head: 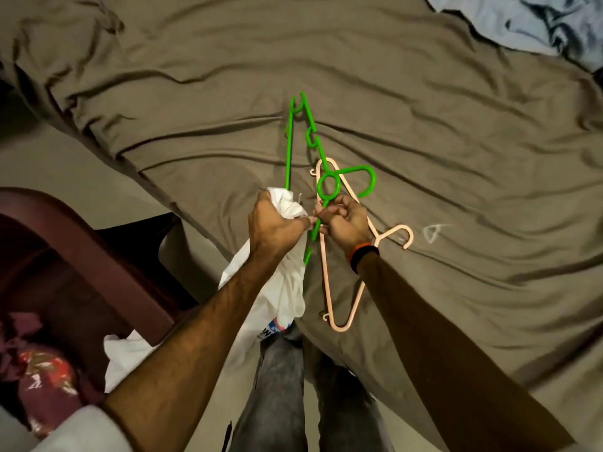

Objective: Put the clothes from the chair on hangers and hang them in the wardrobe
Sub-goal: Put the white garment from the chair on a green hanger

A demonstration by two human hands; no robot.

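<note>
A green plastic hanger (pixel 288 151) is held up over the bed, its hook pointing right. My right hand (pixel 344 223) grips it just below the ring at its neck. My left hand (pixel 272 221) clutches a bunch of white cloth (pixel 287 288) against the hanger's near end; the cloth hangs down past my wrist toward my legs. A peach hanger (pixel 326 275) lies flat on the brown bedsheet (pixel 456 158) under my right hand. A dark red chair (pixel 81 256) stands at the left with maroon and patterned clothes (pixel 45 370) on it.
The bed fills the middle and right of the view, covered by a wrinkled brown sheet. A pale blue crumpled fabric (pixel 528 21) lies at the far right corner. Beige floor shows between chair and bed. My grey trouser legs (pixel 280 402) are below.
</note>
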